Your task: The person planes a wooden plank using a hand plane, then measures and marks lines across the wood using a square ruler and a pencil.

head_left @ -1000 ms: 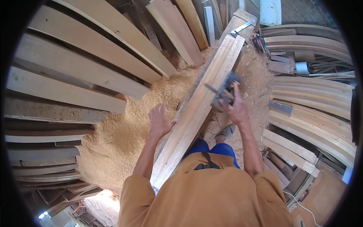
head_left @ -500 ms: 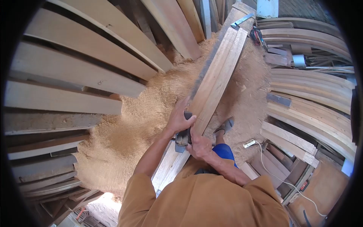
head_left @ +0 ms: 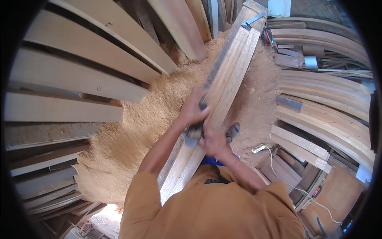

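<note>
Two long pale timber strips [head_left: 229, 85] lie side by side on a narrow workbench [head_left: 254, 10] running from my body to the upper right. A dark hand plane [head_left: 194, 134] sits on the strips, slightly blurred. My left hand [head_left: 193, 108] is closed around its far left part, thumb pointing inward. On the other side, my right hand [head_left: 215, 142] is closed on the plane's near right part. My fingers hide much of the plane's body. At the strips' far end, a metal try square [head_left: 254, 19] rests on the bench.
Several boards [head_left: 79, 75] lean in from the left. Sawdust and shavings [head_left: 131, 147] cover the floor. Stacked timber [head_left: 326, 85] fills the right side. A white power strip [head_left: 258, 149] with a cord lies at the lower right, and my foot [head_left: 232, 132] stands beside the bench.
Both my hands and the plane have moved forward along the strips, away from my body. My arms reach out further. The head view has shifted slightly.
</note>
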### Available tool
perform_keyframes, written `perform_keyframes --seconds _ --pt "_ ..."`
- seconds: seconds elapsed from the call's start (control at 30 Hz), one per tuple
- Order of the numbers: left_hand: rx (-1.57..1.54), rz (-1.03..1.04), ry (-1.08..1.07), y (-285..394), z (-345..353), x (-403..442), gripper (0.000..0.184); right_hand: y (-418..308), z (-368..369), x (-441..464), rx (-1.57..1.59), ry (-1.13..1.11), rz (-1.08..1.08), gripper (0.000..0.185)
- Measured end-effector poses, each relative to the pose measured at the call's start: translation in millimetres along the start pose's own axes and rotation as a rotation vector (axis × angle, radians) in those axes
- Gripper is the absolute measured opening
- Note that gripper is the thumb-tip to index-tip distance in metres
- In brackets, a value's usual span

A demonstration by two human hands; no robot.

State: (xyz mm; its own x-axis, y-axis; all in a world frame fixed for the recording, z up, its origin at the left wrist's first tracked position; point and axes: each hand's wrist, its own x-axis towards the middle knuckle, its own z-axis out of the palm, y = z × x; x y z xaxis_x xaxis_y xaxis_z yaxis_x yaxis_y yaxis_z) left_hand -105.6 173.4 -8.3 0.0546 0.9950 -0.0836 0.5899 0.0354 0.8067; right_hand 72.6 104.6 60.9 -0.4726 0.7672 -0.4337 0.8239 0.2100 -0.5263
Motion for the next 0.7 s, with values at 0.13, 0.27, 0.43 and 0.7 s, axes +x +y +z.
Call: perform_keyframes --seconds 0.13,0.27,0.43,0.7 --pt "-0.016 -0.016 -0.051 9.4 -12.7 -48.9 0.075 -23.0 22.7 -33.9 0.227 -0.119 0.107 0.117" --pt "-0.111 -0.027 -0.092 28.8 2.3 67.1 0.075 34.5 -23.4 38.1 -0.057 0.018 0.085 0.110" --pt "-0.064 0.037 -0.045 29.4 20.4 145.5 0.076 43.7 -92.7 74.6 -0.016 0.101 0.080 0.096" --pt "-0.060 0.000 -0.092 18.3 4.1 -42.2 0.076 9.5 11.2 -34.0 0.148 -0.066 0.006 0.116"
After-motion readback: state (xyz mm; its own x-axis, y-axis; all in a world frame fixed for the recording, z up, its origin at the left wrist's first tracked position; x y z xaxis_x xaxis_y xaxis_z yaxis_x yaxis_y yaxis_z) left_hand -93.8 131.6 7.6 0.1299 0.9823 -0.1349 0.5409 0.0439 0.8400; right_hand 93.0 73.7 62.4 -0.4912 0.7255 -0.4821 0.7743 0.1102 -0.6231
